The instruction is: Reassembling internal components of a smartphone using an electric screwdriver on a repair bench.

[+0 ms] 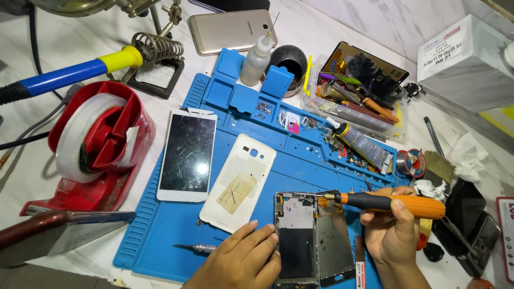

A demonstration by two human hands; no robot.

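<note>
The left hand [242, 260] is resting flat, fingers loosely spread, pressing the left edge of the opened phone frame [296, 238], a metal rectangle whose long axis is running away from the person. The right hand [393, 230] is closing around an orange-handled screwdriver [385, 202] lying crosswise, its tip pointing left at the frame's top right corner. Beyond the left hand a glossy white back cover [239, 182] is lying on the ribbed blue mat [160, 225]. Farther right, a white box [467, 61] with a label on its side is sitting on the worktop
</note>
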